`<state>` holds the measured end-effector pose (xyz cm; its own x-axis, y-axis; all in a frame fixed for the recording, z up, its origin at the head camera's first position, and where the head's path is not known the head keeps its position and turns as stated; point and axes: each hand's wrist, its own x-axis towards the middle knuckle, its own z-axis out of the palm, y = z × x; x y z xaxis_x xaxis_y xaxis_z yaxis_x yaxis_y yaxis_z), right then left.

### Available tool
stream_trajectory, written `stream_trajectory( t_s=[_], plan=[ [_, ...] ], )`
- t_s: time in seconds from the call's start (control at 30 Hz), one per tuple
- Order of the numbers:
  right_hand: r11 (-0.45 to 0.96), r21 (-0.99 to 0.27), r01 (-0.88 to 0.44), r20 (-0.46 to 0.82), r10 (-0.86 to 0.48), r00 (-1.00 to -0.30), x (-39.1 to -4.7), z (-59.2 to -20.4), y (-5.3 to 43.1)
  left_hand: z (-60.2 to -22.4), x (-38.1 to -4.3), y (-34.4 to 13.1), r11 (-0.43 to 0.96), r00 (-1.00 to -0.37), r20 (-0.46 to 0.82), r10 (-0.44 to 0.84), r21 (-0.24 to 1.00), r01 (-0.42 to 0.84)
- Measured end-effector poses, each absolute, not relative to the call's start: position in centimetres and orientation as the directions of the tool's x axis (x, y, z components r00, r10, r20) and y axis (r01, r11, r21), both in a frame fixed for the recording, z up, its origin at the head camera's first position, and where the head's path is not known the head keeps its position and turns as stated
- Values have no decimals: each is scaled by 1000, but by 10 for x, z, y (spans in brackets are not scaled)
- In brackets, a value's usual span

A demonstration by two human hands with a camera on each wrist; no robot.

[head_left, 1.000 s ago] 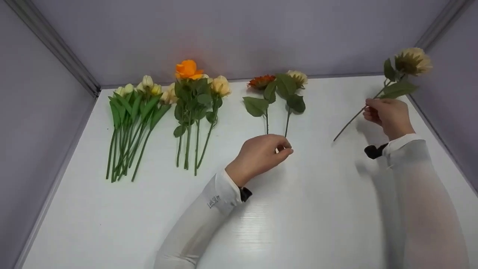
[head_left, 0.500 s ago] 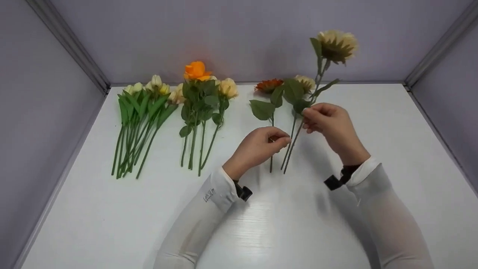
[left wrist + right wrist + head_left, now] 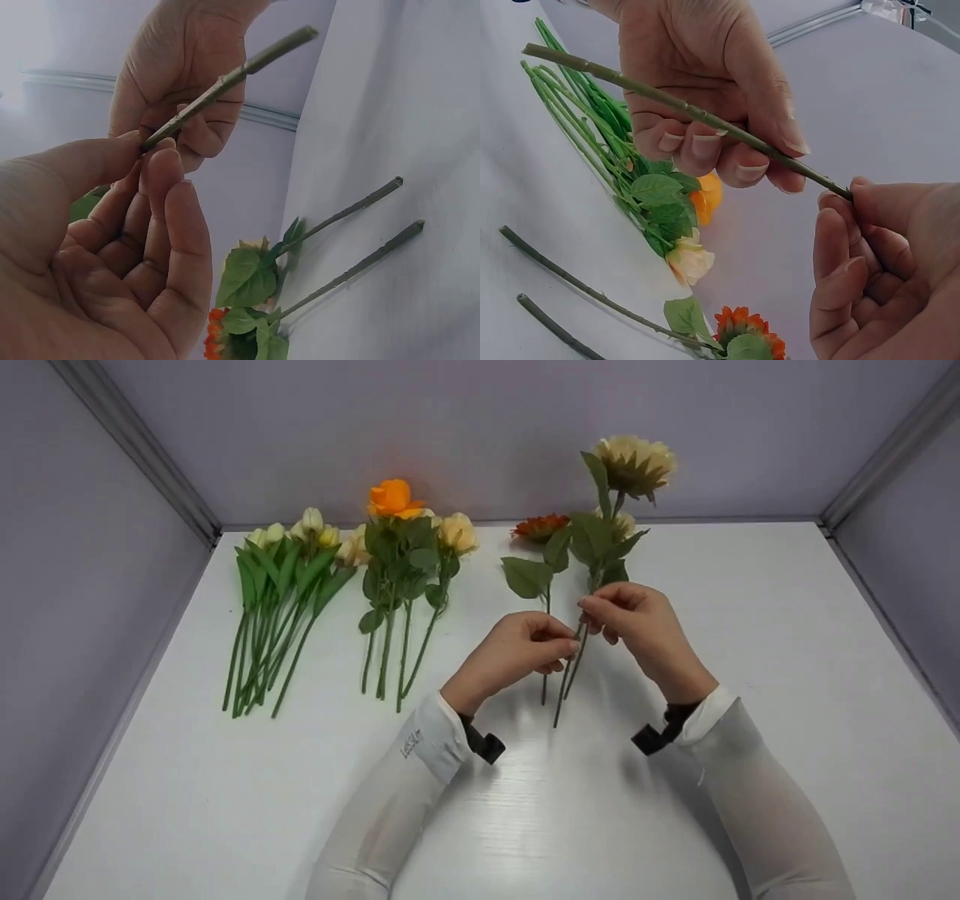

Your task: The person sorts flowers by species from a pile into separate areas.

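Observation:
In the head view a cream sunflower-like flower (image 3: 636,465) stands tilted above the table, its long stem slanting down to the left. High on that stem, just below the leaves, my right hand (image 3: 645,626) pinches it between thumb and fingers. Lower down, my left hand (image 3: 514,649) pinches the same stem, whose bare end (image 3: 285,46) sticks out past the left fingertips. Beneath the hands lie an orange-red flower (image 3: 541,529) and a second cream flower (image 3: 625,526), the latter partly hidden behind the held flower's leaves.
Left of the hands lies a group of roses (image 3: 395,501), one bright orange and others peach. Further left is a bunch of white and yellow tulips (image 3: 285,577). Grey panel walls (image 3: 480,427) border the white table (image 3: 187,810) at back and sides.
The right hand has carried the cream flower leftward from the table's right side to the left hand. The left hand, earlier free of it, now pinches its lower stem.

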<state>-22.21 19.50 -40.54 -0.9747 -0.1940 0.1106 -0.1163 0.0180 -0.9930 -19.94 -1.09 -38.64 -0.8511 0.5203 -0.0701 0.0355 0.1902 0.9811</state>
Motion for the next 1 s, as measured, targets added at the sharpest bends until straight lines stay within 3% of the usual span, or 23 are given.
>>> stream_trajectory(
  t_s=[0.17, 0.47, 0.7, 1.0],
  plan=[
    [76, -990, -120, 103, -199, -975, -223, -403, 196, -382, -199, -9, 202, -859, -95, 503, 979, 10],
    [371, -920, -124, 88, -111, -990, -226, -396, 229, -411, -217, -12, 234, -883, -124, 452, 972, -16],
    [242, -962, -129, 147, 58, -987, -226, -389, 268, -422, -242, -3, 362, -898, -187, 399, 931, -33],
    [194, -972, -133, 147, 61, -987, -228, -388, 270, -437, -257, 13, 471, -912, -249, 326, 879, -71]
  ],
)
